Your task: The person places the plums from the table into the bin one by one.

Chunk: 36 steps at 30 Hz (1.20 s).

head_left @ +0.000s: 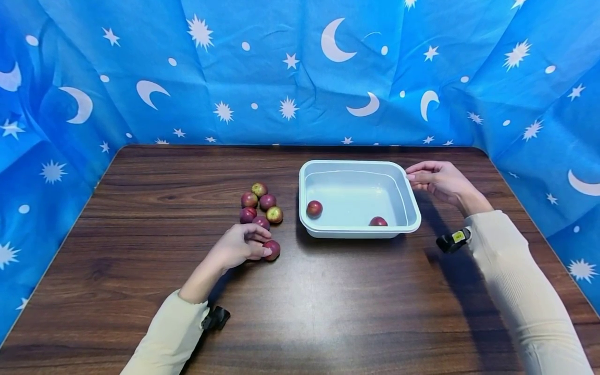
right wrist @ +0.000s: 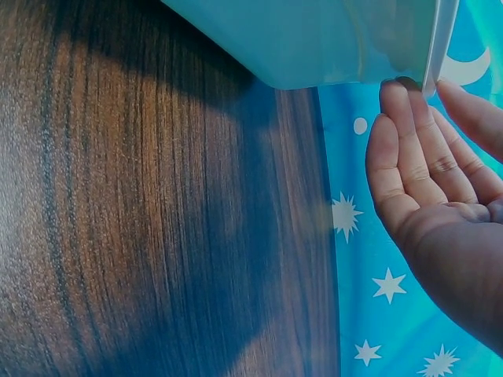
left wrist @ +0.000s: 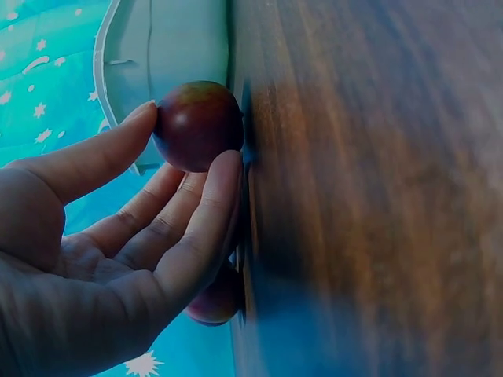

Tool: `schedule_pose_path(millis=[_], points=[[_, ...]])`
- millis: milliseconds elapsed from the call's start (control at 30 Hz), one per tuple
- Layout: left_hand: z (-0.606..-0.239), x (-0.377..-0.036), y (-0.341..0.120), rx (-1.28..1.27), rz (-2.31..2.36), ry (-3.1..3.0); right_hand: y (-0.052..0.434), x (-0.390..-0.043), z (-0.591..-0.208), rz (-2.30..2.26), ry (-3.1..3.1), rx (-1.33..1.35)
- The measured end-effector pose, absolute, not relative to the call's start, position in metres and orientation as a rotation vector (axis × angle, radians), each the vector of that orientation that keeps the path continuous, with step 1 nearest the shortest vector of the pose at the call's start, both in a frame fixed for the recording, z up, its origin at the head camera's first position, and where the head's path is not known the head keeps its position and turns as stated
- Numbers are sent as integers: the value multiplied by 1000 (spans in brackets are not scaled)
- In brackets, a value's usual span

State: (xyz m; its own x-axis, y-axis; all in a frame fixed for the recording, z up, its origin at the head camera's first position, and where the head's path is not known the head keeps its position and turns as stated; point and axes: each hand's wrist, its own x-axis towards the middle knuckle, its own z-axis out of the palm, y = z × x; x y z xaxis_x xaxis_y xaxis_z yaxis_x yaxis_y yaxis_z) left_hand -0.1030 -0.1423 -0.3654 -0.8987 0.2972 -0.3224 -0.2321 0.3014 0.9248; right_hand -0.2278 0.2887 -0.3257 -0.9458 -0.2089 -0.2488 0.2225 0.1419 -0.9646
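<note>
In the head view my left hand point(head_left: 236, 247) pinches a dark red plum point(head_left: 273, 250) between thumb and fingers, low over the table. The left wrist view shows this plum point(left wrist: 199, 126) close up, with the thumb on one side and fingertips on the other. Just beyond that hand lies a cluster of several plums point(head_left: 267, 202), some red and some yellowish. My right hand point(head_left: 442, 182) grips the right rim of a white plastic basin point(head_left: 358, 229), thumb over the edge and fingers below. Inside the basin are a plum point(head_left: 314, 209) at left and another plum point(head_left: 378, 222) near the front wall.
The dark wooden table point(head_left: 300, 323) carries everything. A blue curtain point(head_left: 281, 67) with white moons and stars hangs behind and along both sides. Each sleeve has a black camera point(head_left: 453, 240) at the wrist.
</note>
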Motion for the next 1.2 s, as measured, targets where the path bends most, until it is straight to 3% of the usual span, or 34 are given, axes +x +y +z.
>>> schedule_pose_path(millis=[467, 1200], points=[[-351, -106, -148, 93, 1640, 2172, 289, -227, -323, -1856, 2087, 39], [-317, -143, -168, 17, 1687, 2232, 289, -227, -326, -1872, 2086, 2]])
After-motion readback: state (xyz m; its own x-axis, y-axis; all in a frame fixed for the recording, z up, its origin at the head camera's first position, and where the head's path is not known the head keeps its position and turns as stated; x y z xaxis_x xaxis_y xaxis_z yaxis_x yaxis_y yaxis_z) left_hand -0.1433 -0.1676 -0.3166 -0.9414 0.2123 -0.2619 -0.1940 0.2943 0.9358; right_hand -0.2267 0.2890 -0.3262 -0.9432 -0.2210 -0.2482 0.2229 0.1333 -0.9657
